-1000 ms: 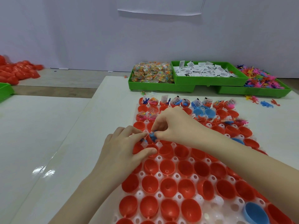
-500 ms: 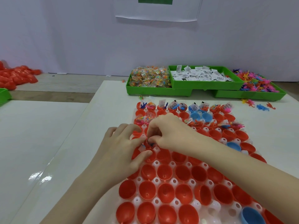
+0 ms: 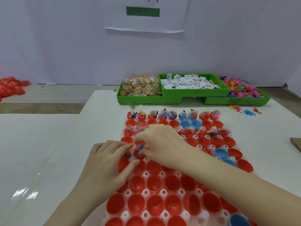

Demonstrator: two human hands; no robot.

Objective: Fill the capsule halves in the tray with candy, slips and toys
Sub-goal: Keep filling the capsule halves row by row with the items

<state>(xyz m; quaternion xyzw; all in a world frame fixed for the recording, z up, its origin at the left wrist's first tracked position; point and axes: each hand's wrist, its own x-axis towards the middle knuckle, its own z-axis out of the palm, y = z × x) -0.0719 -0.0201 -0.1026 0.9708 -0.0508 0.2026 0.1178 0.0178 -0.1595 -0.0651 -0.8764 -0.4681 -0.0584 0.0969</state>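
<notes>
A white tray [image 3: 163,192] lies on the table with rows of red capsule halves [image 3: 154,183] and a few blue ones [image 3: 220,153]. The far rows hold candy, slips and toys; the near rows hold nothing. My right hand [image 3: 162,142] pinches a small blue toy [image 3: 139,148] over a half at the tray's left side. My left hand [image 3: 105,162] rests on the tray's left edge, fingers and thumb close around another small blue toy [image 3: 127,154] beside a slip. Whether it grips that toy I cannot tell.
Three green bins stand at the back: candy packets [image 3: 140,88], white paper slips [image 3: 189,83], coloured toys [image 3: 241,89]. Loose toys [image 3: 248,111] lie on the table beside them. A heap of red halves [image 3: 11,88] sits far left. A brown edge [image 3: 295,142] shows at right.
The camera has tilted up, so the tray and bins sit lower in view. Both hands stay at the same capsule halves, the right hand's fingers working the blue toy there.
</notes>
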